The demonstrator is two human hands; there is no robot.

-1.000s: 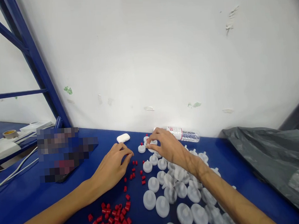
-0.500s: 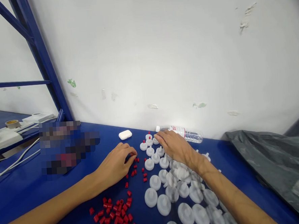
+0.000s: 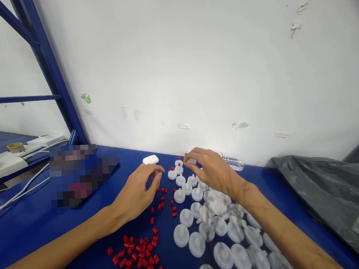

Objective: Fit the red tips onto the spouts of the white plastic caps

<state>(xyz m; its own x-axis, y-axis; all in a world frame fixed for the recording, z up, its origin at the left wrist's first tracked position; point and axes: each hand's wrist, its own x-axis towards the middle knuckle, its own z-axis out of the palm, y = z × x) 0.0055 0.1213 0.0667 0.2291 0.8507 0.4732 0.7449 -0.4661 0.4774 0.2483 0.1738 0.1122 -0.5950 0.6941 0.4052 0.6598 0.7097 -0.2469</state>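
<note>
My left hand [image 3: 142,189] is raised just above the small red caps [image 3: 162,199], its thumb and forefinger tips brought close together. Anything between those tips is too small or hidden to make out. My right hand [image 3: 212,169] has its fingers curled round a white disc-shaped piece [image 3: 192,161], partly covered by the fingers. A red tip shows beside these fingers. Just left of it stand a few white discs with red caps on their stems [image 3: 172,174]. Many bare white discs with stems [image 3: 197,245] lie below and under my right forearm.
A heap of red caps [image 3: 141,254] lies at the front. A white case [image 3: 150,159] and a clear bottle [image 3: 234,163] rest near the wall. Dark plastic sheeting [image 3: 316,191] covers the right side. Cables [image 3: 27,186] and a blurred patch are at left.
My left hand has risen away from the loose red caps. My right hand has lifted slightly and its fingers have curled more, with a white disc now showing between them.
</note>
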